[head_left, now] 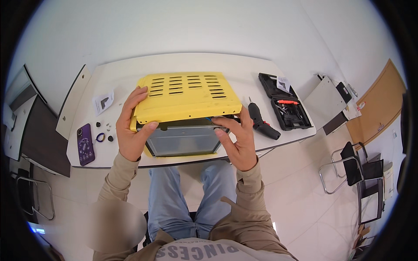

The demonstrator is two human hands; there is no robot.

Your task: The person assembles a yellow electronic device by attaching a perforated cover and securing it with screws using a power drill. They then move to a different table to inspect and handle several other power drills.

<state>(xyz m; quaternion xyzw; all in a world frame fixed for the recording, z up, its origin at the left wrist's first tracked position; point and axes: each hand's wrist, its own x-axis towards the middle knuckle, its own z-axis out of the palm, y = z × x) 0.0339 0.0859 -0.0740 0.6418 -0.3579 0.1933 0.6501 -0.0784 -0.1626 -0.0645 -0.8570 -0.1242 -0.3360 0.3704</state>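
Head view: the left hand clasps the near-left corner of a yellow vented cover; the right hand curls half-open by the other, its hold unclear from here. The cover sits over a grey metal box at the white table's near edge, between a purple phone and a black power screwdriver. Off right stand a chair and a wooden door; behind the table, a white wall.

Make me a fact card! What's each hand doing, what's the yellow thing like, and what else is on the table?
Left hand: holding the left side of the yellow cover
Right hand: fingers at the cover's front edge, toward the right
Yellow cover: slotted, above a grey metal box
Table, right: black power screwdriver, open black tool case
Table, left: purple phone, paper sheet, small black parts
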